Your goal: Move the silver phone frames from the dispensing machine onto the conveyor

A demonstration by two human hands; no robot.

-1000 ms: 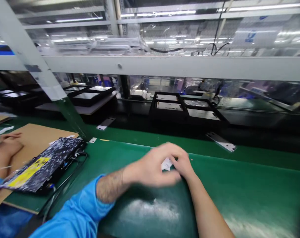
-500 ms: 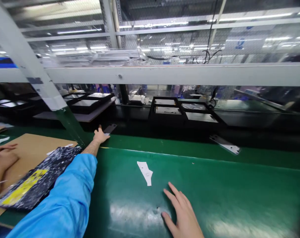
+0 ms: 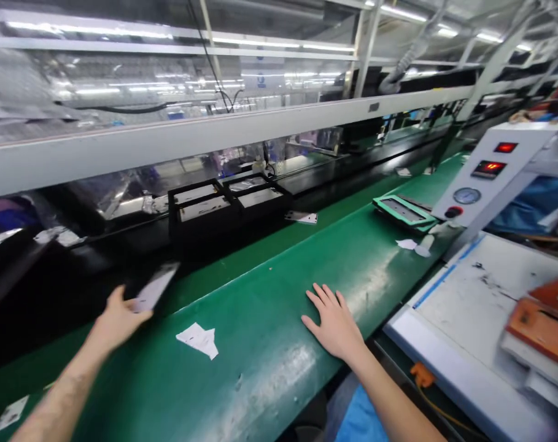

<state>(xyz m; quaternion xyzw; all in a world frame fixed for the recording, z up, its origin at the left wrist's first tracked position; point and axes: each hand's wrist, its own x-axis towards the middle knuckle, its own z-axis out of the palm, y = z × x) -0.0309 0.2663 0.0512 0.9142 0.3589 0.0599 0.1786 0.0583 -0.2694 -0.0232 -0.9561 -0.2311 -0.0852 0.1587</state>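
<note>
My left hand (image 3: 120, 320) grips a flat, pale phone-shaped panel (image 3: 156, 287) by its near end, thumb and fingers on its edges. The panel is tilted and blurred, above the border of the dark strip and the green surface. My right hand (image 3: 331, 322) is open, its fingers spread over the green bench (image 3: 264, 301), holding nothing. A torn piece of white paper (image 3: 198, 339) lies between the two hands. Another phone-shaped panel (image 3: 301, 217) rests farther off, at the edge of the dark strip.
Black trays (image 3: 205, 205) with pale panels stand at the back. At right are a green fixture (image 3: 403, 212), a machine with a red display (image 3: 490, 167) and gauge, a white table (image 3: 472, 313) and an orange fixture (image 3: 541, 328). A white rail (image 3: 242, 129) crosses above.
The view has swung to the right, bringing the machine into sight. My left hand has lifted the panel and drawn it back from the far strip. My right hand remains open.
</note>
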